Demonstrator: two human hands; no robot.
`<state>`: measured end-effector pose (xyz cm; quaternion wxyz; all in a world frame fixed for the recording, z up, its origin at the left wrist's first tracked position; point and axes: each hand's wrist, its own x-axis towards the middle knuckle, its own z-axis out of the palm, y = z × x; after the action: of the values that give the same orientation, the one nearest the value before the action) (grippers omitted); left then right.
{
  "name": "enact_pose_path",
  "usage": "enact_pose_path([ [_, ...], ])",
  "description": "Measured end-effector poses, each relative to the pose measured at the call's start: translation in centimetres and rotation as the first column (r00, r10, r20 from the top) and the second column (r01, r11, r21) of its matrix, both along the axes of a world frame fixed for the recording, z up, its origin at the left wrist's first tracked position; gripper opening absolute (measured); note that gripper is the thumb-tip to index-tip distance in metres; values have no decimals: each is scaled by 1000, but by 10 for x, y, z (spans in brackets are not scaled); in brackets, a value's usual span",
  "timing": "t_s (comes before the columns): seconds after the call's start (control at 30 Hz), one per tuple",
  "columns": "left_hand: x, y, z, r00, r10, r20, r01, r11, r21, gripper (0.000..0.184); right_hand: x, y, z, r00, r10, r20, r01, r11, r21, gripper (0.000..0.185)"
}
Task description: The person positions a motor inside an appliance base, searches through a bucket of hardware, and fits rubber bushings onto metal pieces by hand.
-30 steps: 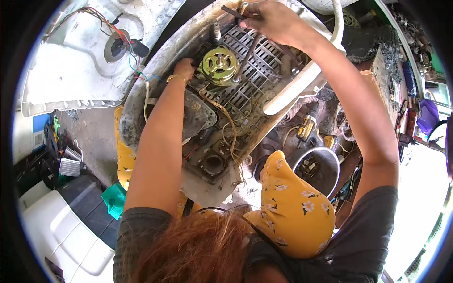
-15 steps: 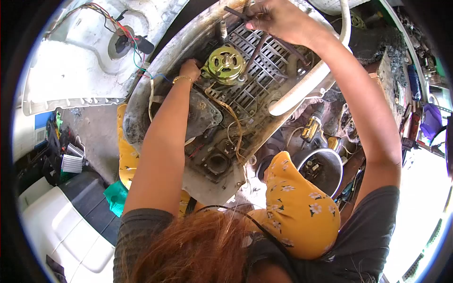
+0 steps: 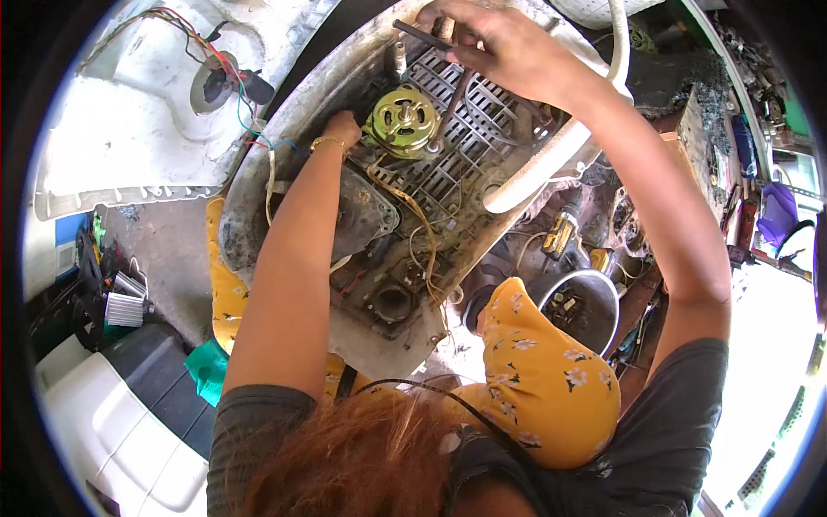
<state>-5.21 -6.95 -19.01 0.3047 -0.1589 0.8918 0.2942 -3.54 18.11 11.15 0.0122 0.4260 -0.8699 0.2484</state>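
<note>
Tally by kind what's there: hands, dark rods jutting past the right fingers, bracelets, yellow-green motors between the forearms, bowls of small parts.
Hands: 2, left hand and right hand
Rod: 1
Bracelet: 1
Motor: 1
Bowl: 1
Total: 6

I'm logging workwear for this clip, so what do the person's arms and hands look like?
The sleeves are short and dark grey. The left hand is ungloved, with a golden bracelet at the wrist; the right hand is ungloved, with no bracelet visible.
</note>
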Motion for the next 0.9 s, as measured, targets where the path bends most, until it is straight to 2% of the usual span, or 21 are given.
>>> enact_pose_path([
  [0.03, 1, 0, 4, 996, 61, 68, -64, 997, 45, 42, 2, 0, 9, 994, 33, 106, -41, 996, 80, 37],
  [0.13, 6, 1, 0, 996, 19, -87, -22, 999, -36, 41, 0, 4, 8, 916, 321, -241, -263, 933, 247, 34],
  [0.17, 6, 1, -1, 992, -9, -122, 1, 998, -63, 41, 4, 8, 12, 953, 269, -140, -205, 911, 357, 41],
  [0.27, 10, 2, 10, 979, -137, -151, 114, 982, -148, 41, 21, 7, 19, 911, 293, -292, -87, 827, 556, 40],
  [0.3, 12, 2, 12, 971, -177, -161, 145, 971, -189, 41, 24, 6, 21, 928, 268, -259, -35, 755, 655, 34],
  [0.4, 13, 2, 20, 955, -280, -98, 252, 940, -230, 40, 30, 1, 36, 743, 542, -392, -148, 705, 693, 32],
  [0.43, 14, 1, 22, 949, -309, -61, 288, 930, -230, 40, 28, 3, 30, 734, 553, -393, -220, 742, 633, 31],
  [0.53, 21, -2, 40, 936, -339, -96, 316, 928, -199, 42, 31, 0, 30, 642, 637, -426, -249, 699, 670, 31],
  [0.57, 25, -2, 47, 932, -327, -156, 297, 936, -189, 44, 25, 2, 22, 690, 630, -356, -242, 664, 707, 23],
  [0.67, 38, -2, 70, 917, -281, -282, 249, 958, -142, 47, 30, -5, 24, 717, 624, -311, -306, 682, 664, 24],
  [0.73, 44, -1, 91, 922, -245, -300, 228, 969, -93, 46, 35, -14, 6, 880, 408, -244, -128, 697, 705, 39],
  [0.8, 54, 5, 115, 852, -174, -494, 213, 977, 23, 46, 35, -16, -6, 945, 88, -315, 103, 834, 542, 45],
  [0.83, 63, 10, 132, 807, -127, -577, 212, 974, 82, 46, 28, -17, -10, 986, -104, -133, 155, 866, 475, 46],
  [0.87, 72, 17, 150, 779, -65, -624, 218, 961, 171, 46, 19, -18, -14, 959, -275, 71, 222, 882, 415, 47],
  [0.9, 79, 30, 167, 747, 1, -664, 227, 939, 257, 47, 11, -18, -19, 867, -412, 280, 300, 881, 366, 48],
])
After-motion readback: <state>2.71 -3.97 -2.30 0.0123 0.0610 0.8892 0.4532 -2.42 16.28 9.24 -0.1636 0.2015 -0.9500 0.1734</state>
